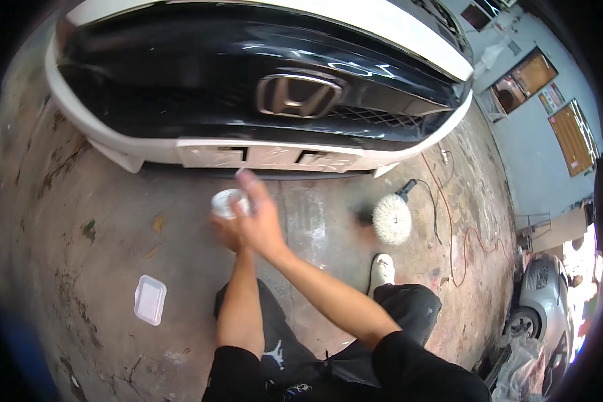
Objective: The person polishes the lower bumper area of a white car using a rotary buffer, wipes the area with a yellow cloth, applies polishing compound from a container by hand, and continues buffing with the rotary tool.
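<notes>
A small white round tub point(225, 203) is held up in my left hand point(226, 232), whose fingers are wrapped round its side. My right hand point(261, 224) is just to the right of the tub and partly overlaps it. Its fingers stretch up toward the car's bumper and its thumb stands apart from them; motion blurs the fingertips. A pale spot shows at the fingertips, too smeared to make out. Both hands are in front of the white bumper point(211, 155) of a car with a glossy black grille point(167, 87).
A polisher with a white woolly pad point(391, 220) lies on the concrete floor, its dark cord running right. An orange cord point(451, 231) snakes beyond it. At left lies a white foam tray point(150, 299). A silver car point(543, 285) stands at far right, near plastic sheeting point(519, 368).
</notes>
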### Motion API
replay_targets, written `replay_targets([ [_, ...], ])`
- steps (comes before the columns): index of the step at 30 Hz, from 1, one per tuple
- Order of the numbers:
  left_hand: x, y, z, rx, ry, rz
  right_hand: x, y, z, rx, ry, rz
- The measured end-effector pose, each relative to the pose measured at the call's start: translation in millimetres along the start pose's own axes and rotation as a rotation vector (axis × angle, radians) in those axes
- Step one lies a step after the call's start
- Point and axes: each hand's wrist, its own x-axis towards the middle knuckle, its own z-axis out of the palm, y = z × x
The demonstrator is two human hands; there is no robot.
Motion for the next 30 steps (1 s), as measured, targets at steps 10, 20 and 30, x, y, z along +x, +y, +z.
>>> replay_targets([
  [10, -44.4, 14.2, 57.1, -0.049, 0.196, -0.344, -4.3, 175.8, -404.6, -1.019, -0.510, 0.214],
  [20, -117.4, -12.4, 72.2, -0.175, 0.147, -0.050, -63.6, 344.1, -495.3, -1.094, -0.054, 0.069],
  [30, -324.0, 103.2, 181.1, -0.263, -0.522, -0.188, -19.7, 394.6, -526.5, -0.707, -0.182, 0.244],
])
